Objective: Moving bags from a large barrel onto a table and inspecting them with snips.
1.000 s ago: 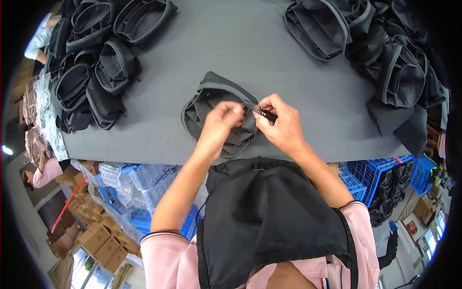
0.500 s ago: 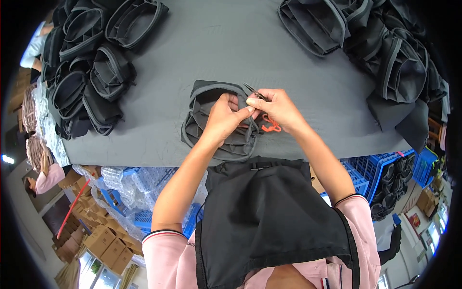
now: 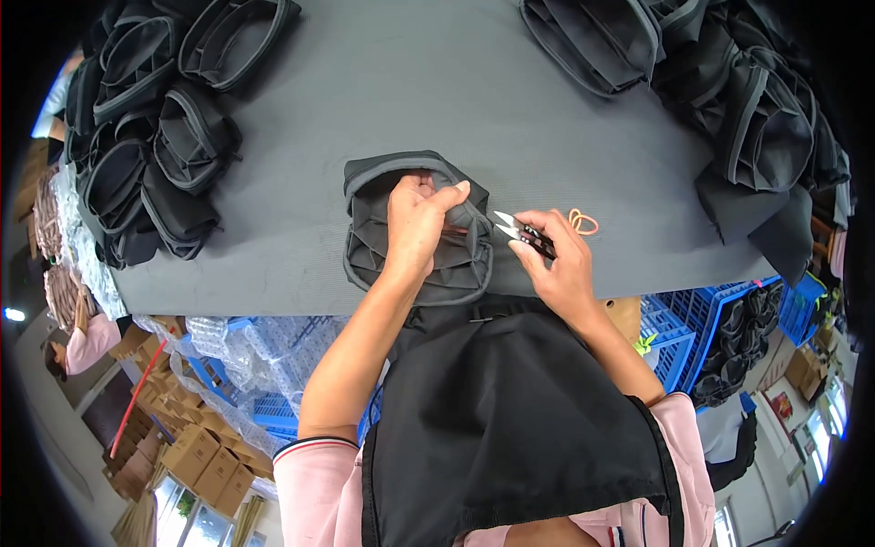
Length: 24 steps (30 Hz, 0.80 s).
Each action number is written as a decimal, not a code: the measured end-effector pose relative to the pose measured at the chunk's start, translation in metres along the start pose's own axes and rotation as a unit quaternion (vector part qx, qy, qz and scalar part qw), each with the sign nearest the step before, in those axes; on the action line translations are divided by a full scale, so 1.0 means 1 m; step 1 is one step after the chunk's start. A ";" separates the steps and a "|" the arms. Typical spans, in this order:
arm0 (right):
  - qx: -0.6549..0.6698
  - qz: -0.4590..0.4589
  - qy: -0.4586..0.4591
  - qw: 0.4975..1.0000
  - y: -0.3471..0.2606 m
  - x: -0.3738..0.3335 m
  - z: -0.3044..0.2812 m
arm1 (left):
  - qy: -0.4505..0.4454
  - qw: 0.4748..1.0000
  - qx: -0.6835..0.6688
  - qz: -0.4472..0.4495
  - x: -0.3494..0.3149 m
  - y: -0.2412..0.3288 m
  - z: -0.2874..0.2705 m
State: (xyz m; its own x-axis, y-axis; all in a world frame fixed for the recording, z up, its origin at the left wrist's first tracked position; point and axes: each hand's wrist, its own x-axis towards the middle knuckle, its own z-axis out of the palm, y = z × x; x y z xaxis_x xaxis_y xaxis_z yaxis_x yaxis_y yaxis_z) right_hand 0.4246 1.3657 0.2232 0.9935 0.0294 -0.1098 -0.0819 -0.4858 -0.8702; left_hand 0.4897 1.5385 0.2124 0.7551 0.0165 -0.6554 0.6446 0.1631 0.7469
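A black fabric pouch (image 3: 365, 266) with inner dividers and a grey-bound rim lies in front of me on the table. My left hand (image 3: 417, 219) reaches into its opening and grips the right side of the rim between thumb and fingers. Just to the right, my right hand (image 3: 561, 264) is closed around small black thread snips (image 3: 536, 239). Their bright blades are spread apart and point toward the pouch's right edge, without touching it as far as I can see. An orange cord loop (image 3: 583, 222) shows beyond my right fingers.
Black pouches (image 3: 196, 137) are piled at the left of the grey table (image 3: 410, 82), with another heap (image 3: 770, 118) at the right. Blue plastic crates (image 3: 670, 337) and bubble wrap (image 3: 246, 351) stand below the near edge. A person in pink (image 3: 91, 346) is at the far left.
My right hand has drawn away from the pouch rim to the right, and the snips now point left with blades spread. My left hand stays on the pouch.
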 end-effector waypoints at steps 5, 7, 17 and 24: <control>-0.011 -0.043 0.008 0.999 0.002 0.009 0.001 | 0.009 0.999 -0.028 -0.012 -0.001 0.004 0.006; -0.018 -0.065 0.011 0.998 0.002 0.011 0.001 | 0.017 1.000 -0.013 -0.014 0.000 0.003 0.006; 0.074 -0.010 0.023 0.997 -0.011 0.020 0.008 | 0.007 1.000 -0.021 -0.016 -0.001 0.006 0.006; 0.073 -0.047 -0.004 0.996 -0.009 0.039 0.026 | 0.002 1.000 -0.011 -0.029 0.001 0.004 0.005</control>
State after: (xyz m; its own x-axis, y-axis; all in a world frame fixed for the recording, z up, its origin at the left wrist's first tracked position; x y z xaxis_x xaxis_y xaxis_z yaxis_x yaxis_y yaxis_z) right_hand 0.4616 1.3934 0.2142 0.9966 0.0769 -0.0283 0.0002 -0.3482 -0.9374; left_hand 0.4936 1.5342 0.2155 0.7160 0.0105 -0.6980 0.6846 0.1849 0.7051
